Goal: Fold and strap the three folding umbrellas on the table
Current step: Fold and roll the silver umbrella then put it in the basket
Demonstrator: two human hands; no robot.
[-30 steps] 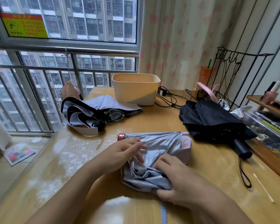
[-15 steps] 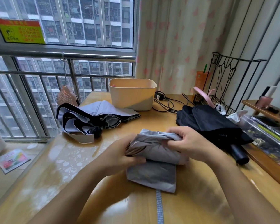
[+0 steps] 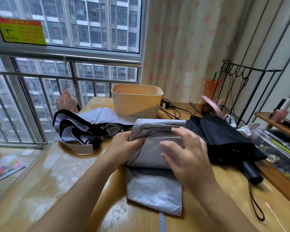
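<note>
Gripping the left edge of the silver umbrella, the left hand has its fingers curled round the folded cloth. The right hand lies over the top of the same umbrella with its fingers straight and spread out. It looks blurry, so I cannot tell how hard it is pressing.

The silver umbrella is in the middle of the bench, close to the person. Its top part is lifted up between the two hands, and its bottom part lies flat on the wood. The cloth is folded into flat layers. A thin grey strap sticks out from under its near edge and hangs loose.

On the left, farther back, lies the grey umbrella with a black inside. Its cloth is floppy and spread out. On the right lies the black umbrella, also loose. Its round handle points toward the person, and a black cord loop trails from it on the bench.

Behind the umbrellas stands a cream tub. Just beside it, on the right, lie some black cables.
</note>
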